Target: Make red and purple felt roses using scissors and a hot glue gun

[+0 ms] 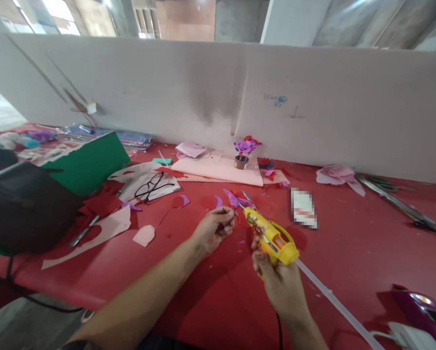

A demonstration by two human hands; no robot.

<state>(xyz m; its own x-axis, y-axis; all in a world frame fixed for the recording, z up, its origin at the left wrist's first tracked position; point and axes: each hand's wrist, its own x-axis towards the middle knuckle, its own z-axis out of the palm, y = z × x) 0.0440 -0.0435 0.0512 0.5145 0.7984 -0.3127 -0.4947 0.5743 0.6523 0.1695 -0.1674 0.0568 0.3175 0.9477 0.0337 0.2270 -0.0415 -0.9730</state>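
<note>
My right hand point(276, 277) is wrapped round a yellow hot glue gun point(271, 236); a long translucent glue stick point(335, 296) sticks out of its back end. The gun's nozzle points up and left, close to the fingertips of my left hand point(216, 228). Those fingers are pinched together, with a hint of red at the tips too small to make out. Just beyond both hands lies a purple scrap point(234, 198) on the red table. Further back, purple and red flowers point(244, 147) stand in a small brown cup point(242, 163).
Pale pink sheets point(218, 167) lie by the white partition point(159, 87). Black-framed glasses point(154, 187), pink offcuts point(116, 223) and a green box side point(94, 163) are to the left. At right are a blurred-out rectangular item point(303, 208), a metal tool point(400, 201) and a purple device point(422, 311).
</note>
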